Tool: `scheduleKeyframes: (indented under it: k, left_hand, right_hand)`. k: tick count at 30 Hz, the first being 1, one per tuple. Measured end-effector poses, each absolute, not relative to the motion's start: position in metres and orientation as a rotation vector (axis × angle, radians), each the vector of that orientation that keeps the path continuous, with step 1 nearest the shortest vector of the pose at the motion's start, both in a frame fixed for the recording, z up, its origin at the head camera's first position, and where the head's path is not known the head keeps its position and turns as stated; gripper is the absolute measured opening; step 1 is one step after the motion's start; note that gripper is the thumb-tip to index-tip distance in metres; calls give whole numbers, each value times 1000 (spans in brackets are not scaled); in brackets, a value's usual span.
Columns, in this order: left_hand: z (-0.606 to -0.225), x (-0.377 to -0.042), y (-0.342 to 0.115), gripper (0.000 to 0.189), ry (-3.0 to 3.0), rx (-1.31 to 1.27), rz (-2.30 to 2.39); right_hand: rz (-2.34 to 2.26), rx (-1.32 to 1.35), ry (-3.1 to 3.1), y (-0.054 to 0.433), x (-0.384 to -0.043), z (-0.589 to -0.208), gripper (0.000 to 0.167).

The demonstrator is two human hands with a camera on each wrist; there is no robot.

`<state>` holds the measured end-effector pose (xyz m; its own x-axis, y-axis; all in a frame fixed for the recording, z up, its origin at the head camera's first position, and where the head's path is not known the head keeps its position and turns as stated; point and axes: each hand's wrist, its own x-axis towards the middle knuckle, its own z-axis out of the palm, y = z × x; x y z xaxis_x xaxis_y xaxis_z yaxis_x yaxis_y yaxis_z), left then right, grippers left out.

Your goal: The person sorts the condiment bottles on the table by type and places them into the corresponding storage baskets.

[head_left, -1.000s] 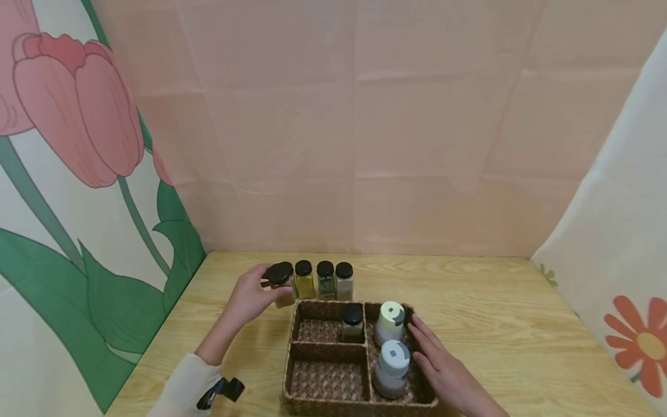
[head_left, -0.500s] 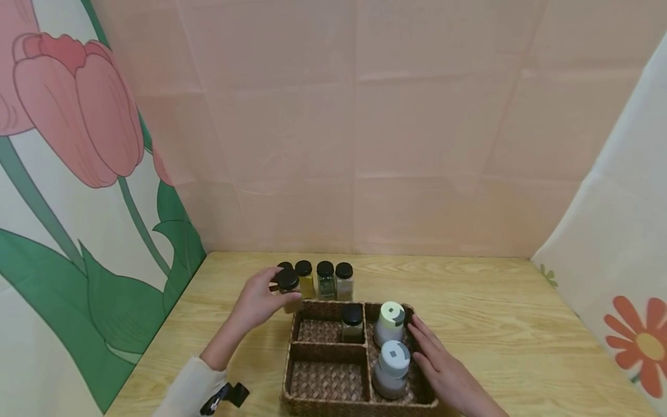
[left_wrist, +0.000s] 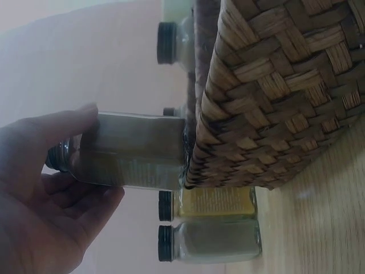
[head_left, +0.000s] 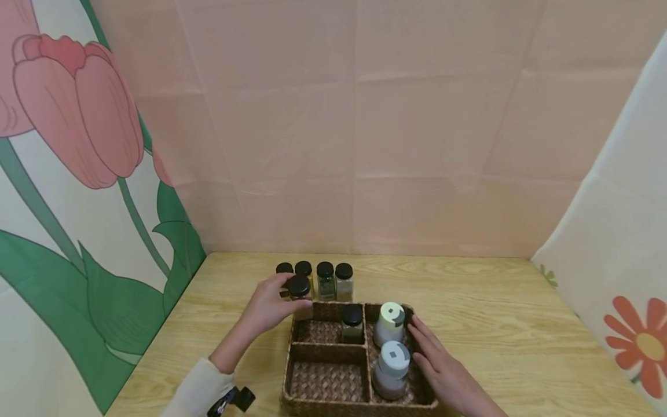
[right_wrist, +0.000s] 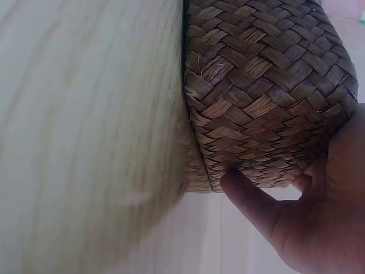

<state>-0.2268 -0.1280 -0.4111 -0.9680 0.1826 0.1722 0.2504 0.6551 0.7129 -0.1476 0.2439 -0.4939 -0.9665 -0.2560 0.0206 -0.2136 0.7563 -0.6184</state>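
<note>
My left hand holds a square glass spice jar by its upper part, thumb and fingers on either side. The jar has a black lid and dull brownish contents. In the left wrist view, its base is right at the rim of the woven basket, by the back left corner. My right hand rests along the basket's right side with fingers extended; in the right wrist view, one digit touches the woven outer wall. A black-lidded jar stands in the back left compartment.
Behind the basket, several black-lidded spice jars stand in a row, including a green one and a pale one. The right compartment holds a yellow-green-capped bottle and a white-capped bottle. Dividers separate the compartments.
My left hand has moved the held jar away from the row, rightward and nearer to me, to the basket's back left corner. My right hand has stayed in place.
</note>
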Motion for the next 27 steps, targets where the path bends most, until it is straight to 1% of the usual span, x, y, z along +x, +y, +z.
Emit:
scheduleKeyframes:
  k: [7, 15, 22, 27]
  left_hand:
    - [-413, -227, -121, 75, -2784, -408, -1181]
    - [-418, -228, -114, 53, -2752, -503, -1195]
    - [-419, -228, -111, 53, -2747, -561, -1199]
    - [-423, -230, -110, 48, -2730, -599, -1202]
  right_hand:
    - [-1018, -388, 2865, 244, -147, -493, 55]
    - [-1012, -381, 2861, 244, -148, -493, 56]
    - [-1007, -387, 2859, 244, -148, -493, 56]
    - [-1006, -391, 2861, 244, -149, -494, 56]
